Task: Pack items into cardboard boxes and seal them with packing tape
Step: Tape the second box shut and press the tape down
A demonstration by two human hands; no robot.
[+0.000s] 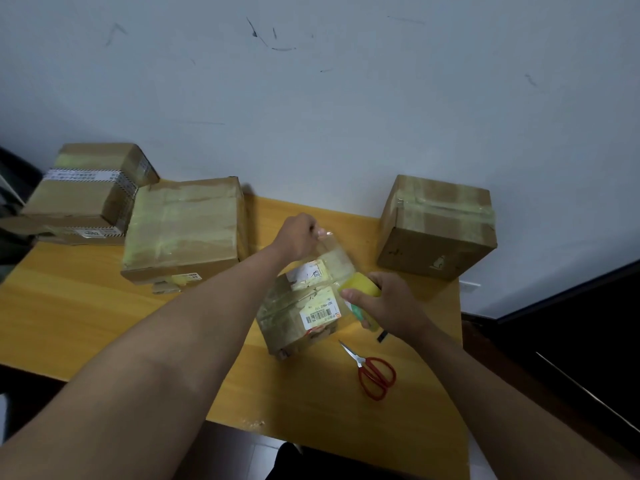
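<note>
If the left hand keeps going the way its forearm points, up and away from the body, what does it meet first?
Probably the wall. The left hand, pinching the tape end above the small box, has only bare table beyond it, though depth is unclear.

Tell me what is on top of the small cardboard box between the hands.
On the small cardboard box: white barcode labels and clear tape pulled from the yellow tape roll. Its contents are hidden.

Both forearms reach forward; left hand (298,235) raised, fingers pinching; right hand (388,301) curled, gripping.
</note>
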